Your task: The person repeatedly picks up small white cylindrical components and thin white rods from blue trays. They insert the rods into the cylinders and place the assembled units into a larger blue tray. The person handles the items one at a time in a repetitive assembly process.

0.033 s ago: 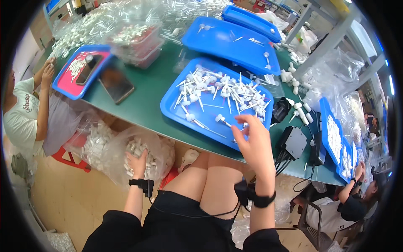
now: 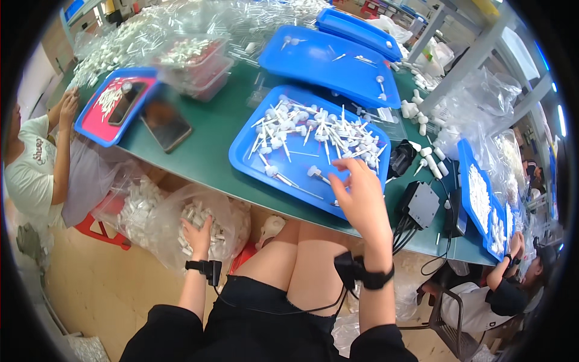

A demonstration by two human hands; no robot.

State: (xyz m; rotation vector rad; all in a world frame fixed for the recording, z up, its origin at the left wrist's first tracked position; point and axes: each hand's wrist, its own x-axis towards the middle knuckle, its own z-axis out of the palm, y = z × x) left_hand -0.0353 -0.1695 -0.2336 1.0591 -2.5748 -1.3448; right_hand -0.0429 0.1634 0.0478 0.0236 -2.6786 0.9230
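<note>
My right hand (image 2: 362,196) hovers over the near edge of a blue tray (image 2: 244,154) on the green table (image 2: 208,145), fingers spread, nothing clearly held. The tray holds several white pump heads with thin tubes (image 2: 325,136); one white pump head (image 2: 313,172) lies just beside my fingertips. Below the table edge, my left hand (image 2: 198,232) reaches down into a clear plastic bag of small white parts (image 2: 181,214), its fingers apart and resting on the parts. Both wrists wear black bands with cables.
Empty blue trays (image 2: 329,60) lie behind. A phone (image 2: 166,123) and a pink-lined blue tray (image 2: 111,102) sit at left near a seated person (image 2: 36,169). Black boxes with cables (image 2: 422,202) sit at right, with another person (image 2: 506,289) there. A red stool (image 2: 99,229) stands below.
</note>
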